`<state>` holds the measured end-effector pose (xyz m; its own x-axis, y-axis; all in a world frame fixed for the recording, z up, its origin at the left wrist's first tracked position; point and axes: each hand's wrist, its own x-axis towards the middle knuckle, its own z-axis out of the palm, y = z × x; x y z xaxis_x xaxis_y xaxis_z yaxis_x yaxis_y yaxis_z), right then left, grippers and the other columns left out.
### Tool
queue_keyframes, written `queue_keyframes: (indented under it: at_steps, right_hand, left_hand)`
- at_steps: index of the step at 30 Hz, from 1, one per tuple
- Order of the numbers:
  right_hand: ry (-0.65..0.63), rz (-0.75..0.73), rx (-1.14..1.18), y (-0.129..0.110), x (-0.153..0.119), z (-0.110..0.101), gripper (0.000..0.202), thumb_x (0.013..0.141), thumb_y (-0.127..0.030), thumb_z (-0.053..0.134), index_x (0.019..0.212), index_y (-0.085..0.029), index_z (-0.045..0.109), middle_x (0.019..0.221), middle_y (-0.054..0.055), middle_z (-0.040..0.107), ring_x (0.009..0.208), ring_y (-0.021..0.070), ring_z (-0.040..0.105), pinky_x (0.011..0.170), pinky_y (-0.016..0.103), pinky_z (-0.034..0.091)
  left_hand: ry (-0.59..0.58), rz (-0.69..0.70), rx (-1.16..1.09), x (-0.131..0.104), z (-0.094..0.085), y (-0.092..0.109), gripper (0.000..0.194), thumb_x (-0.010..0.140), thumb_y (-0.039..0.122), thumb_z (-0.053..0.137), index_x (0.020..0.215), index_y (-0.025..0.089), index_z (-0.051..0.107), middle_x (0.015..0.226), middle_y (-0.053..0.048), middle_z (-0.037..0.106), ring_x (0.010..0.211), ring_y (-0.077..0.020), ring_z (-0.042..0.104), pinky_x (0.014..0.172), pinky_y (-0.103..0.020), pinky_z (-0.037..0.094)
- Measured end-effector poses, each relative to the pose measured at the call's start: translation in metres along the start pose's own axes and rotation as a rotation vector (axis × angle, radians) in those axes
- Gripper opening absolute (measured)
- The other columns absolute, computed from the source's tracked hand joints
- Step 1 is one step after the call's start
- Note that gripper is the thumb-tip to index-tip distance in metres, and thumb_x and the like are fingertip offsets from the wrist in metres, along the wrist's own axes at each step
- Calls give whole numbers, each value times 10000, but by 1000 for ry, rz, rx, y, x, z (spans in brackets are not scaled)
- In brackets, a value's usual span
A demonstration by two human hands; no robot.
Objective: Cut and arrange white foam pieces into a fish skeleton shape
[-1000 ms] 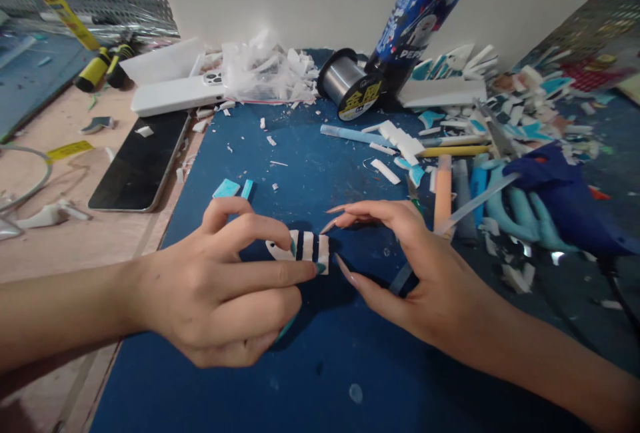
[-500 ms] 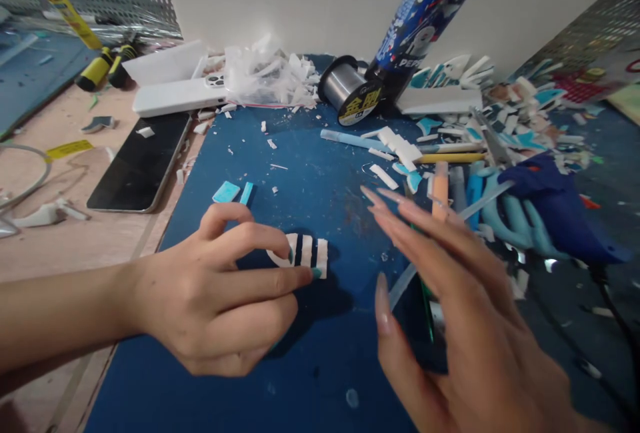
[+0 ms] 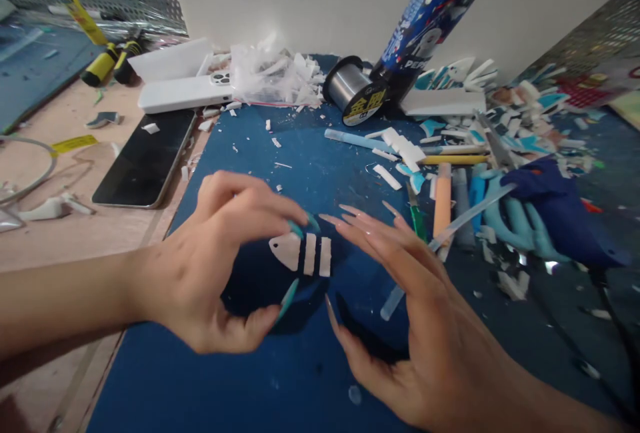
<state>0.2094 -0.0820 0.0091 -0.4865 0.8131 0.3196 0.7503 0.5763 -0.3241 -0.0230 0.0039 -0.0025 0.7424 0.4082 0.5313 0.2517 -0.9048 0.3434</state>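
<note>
Three flat white pieces lie in a row on the blue mat. Leftmost is a rounded, pointed piece (image 3: 286, 251) with a small dark hole, like a fish head. Beside it are a narrow strip (image 3: 309, 254) and another strip (image 3: 325, 257), with gaps between them. My left hand (image 3: 220, 260) arches around the head piece from the left, thumb and fingers apart, teal nails near its edges; I cannot tell whether they touch it. My right hand (image 3: 405, 286) hovers just right of the strips, fingers spread from the thumb, holding nothing.
A blue glue gun (image 3: 560, 213) with a clear glue stick (image 3: 450, 223) lies at right. Behind stand a wire spool (image 3: 355, 90) and a tilted Pepsi bottle (image 3: 425, 26). White and blue scraps (image 3: 530, 126) pile at the back right. A phone (image 3: 147, 160) lies at left.
My left hand has opened and lifted off the white pieces, uncovering them. My right hand has moved left toward the strips. The gap between the strips looks slightly wider.
</note>
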Motion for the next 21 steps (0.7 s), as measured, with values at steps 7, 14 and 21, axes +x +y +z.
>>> queue_keyframes:
  at_steps: [7,14,21]
  right_hand:
    - [27,-29,-52,11,6,-1,689,768,-173,624,1362,-57,292,1280,217,542,1303,310,405,1151,571,259]
    - [2,-4,-55,15,8,0,659,793,-192,602,1364,-95,289,1257,187,560,1236,311,469,1125,590,277]
    - [-1,7,-33,16,7,1,660,806,-199,593,1382,-114,281,1204,162,586,1221,302,479,1125,591,261]
  left_hand:
    - [-53,-66,-36,5,7,-2,490,741,325,535,1153,101,392,1142,-175,546,1043,-342,507,840,-552,429]
    - [-106,-75,9,3,7,-4,487,732,343,552,1127,95,413,1117,-184,535,1011,-348,508,803,-569,438]
    - [-50,83,34,3,2,-3,343,763,282,568,1069,185,447,1075,-111,626,993,-292,502,798,-487,417]
